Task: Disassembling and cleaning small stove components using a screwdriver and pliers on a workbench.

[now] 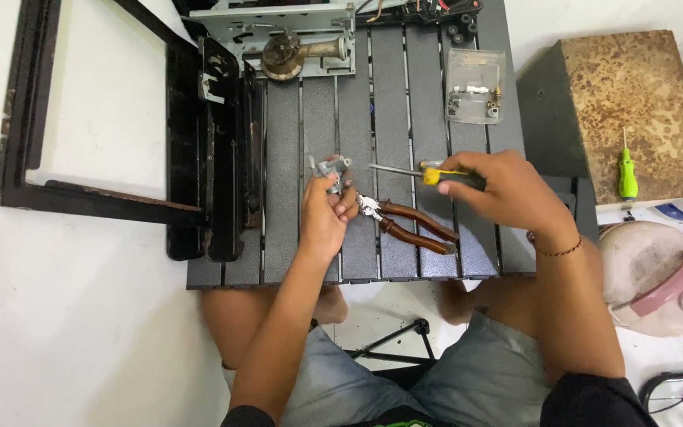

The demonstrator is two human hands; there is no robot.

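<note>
My left hand [327,212] grips a small grey metal part [332,168] and holds it up over the dark slatted table [322,119]. My right hand [507,190] is closed around the yellow-and-black handle of a screwdriver [416,171], whose shaft points left toward the metal part and ends a short way from it. Brown-handled pliers [413,224] lie on the table between my hands, jaws close to my left fingers.
A clear plastic box [476,85] of small parts sits at the back right of the table. A brass burner piece on a grey metal bracket [294,49] lies at the back. A black metal frame [207,150] leans at left. A green screwdriver [627,175] rests on a rusty box.
</note>
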